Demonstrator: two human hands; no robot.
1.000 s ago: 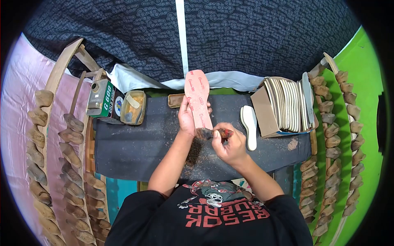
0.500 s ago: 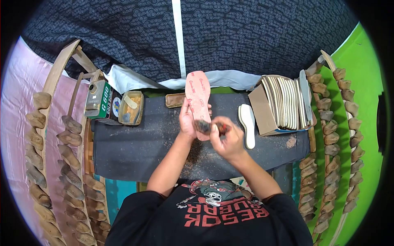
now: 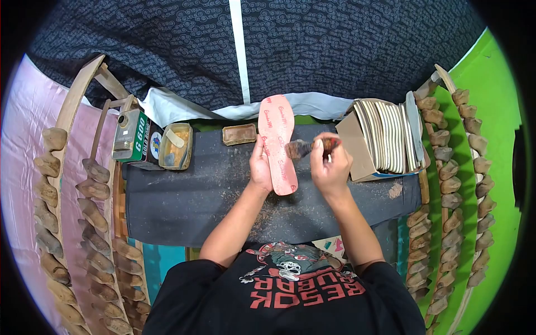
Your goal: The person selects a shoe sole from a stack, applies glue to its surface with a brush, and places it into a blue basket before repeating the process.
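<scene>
While a dark bench (image 3: 184, 195) dusted with grit fills the middle, racks of lasts (image 3: 89, 206) flank both sides; a box of insoles (image 3: 385, 142) stands at the right, a glue can (image 3: 134, 139) and an open tin (image 3: 178, 146) at the left; the left hand (image 3: 261, 167) grips a pink insole (image 3: 278, 142) by its edge, tilted above the bench; the right hand (image 3: 330, 167) is clenched round a brush (image 3: 307, 148), bristles just beside the insole's right edge. Brushing the insole looks to be under way; the next stroke seems to call for a steady hold and even cover.
</scene>
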